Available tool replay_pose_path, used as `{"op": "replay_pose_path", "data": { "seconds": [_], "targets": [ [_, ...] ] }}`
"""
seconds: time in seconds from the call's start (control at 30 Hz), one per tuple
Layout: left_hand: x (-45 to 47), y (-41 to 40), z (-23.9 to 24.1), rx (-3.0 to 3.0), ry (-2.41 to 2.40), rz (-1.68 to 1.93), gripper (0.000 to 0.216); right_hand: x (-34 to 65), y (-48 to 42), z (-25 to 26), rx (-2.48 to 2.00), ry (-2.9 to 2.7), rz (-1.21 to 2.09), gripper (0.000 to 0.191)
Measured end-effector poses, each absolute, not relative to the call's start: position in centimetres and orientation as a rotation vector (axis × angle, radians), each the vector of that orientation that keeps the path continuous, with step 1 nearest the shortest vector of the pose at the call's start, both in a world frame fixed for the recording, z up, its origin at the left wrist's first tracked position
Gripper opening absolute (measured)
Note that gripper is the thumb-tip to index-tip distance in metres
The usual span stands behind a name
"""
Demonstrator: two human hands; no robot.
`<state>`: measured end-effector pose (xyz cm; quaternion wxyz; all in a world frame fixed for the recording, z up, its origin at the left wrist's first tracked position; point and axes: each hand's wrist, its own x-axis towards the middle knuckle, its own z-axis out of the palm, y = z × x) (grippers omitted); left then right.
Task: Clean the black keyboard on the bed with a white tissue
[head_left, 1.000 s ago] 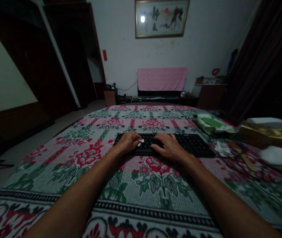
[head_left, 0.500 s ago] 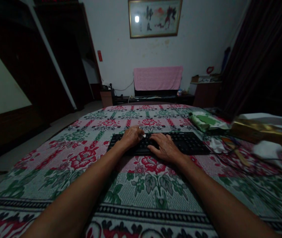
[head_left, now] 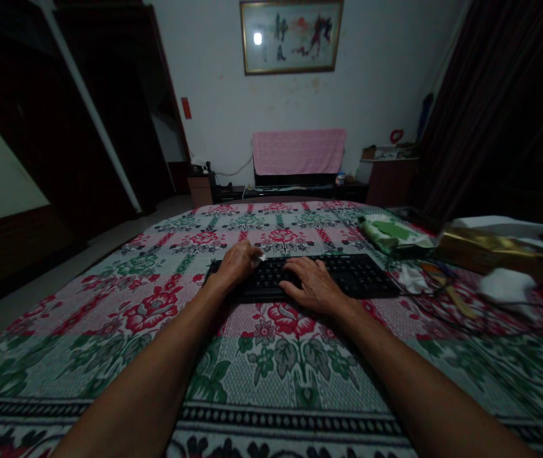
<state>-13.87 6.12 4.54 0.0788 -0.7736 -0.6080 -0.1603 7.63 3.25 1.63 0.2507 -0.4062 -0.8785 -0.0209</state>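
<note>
A black keyboard (head_left: 367, 276) lies on the flowered tablecloth (head_left: 271, 369), long side towards me. My left hand (head_left: 239, 262) is closed over its left part, fingers curled round a small white tissue (head_left: 262, 257); only a scrap of it pokes out at the fingertips. Across the middle of the keys rests my right hand (head_left: 313, 283), fingers spread and palm down, with nothing in it. The keys beneath both hands are hidden.
Right of the keyboard are crumpled white tissues (head_left: 507, 286), a thin wooden-looking stick (head_left: 460, 301) and a loose black cable (head_left: 491, 332). Behind them stand a green-and-white wipes pack (head_left: 393, 233) and a gold box (head_left: 491, 248).
My left hand has slid left along the keyboard with the white tissue. My right hand stays on the keys, and the whole view has shifted slightly.
</note>
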Motion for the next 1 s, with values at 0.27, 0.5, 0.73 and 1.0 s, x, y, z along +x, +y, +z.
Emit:
{"op": "replay_pose_path", "data": {
  "seconds": [0.27,0.5,0.73,1.0],
  "targets": [
    [-13.1,7.1,3.6,-2.37,-1.821,-0.49,0.034,7.6,3.3,1.8,-1.109,-2.408,-0.054,0.034],
    [-14.2,6.6,4.0,-2.292,-1.854,-0.531,0.034,7.6,3.3,1.7,-1.108,-2.406,-0.055,0.035],
    [-13.7,5.8,4.6,-2.351,-1.877,-0.402,0.036,7.5,3.2,2.0,-1.118,-2.411,-0.044,0.035],
    [-13.3,5.6,4.5,-2.395,-1.79,-0.472,0.036,7.6,3.3,1.8,-1.11,-2.411,-0.051,0.034]
  ]
}}
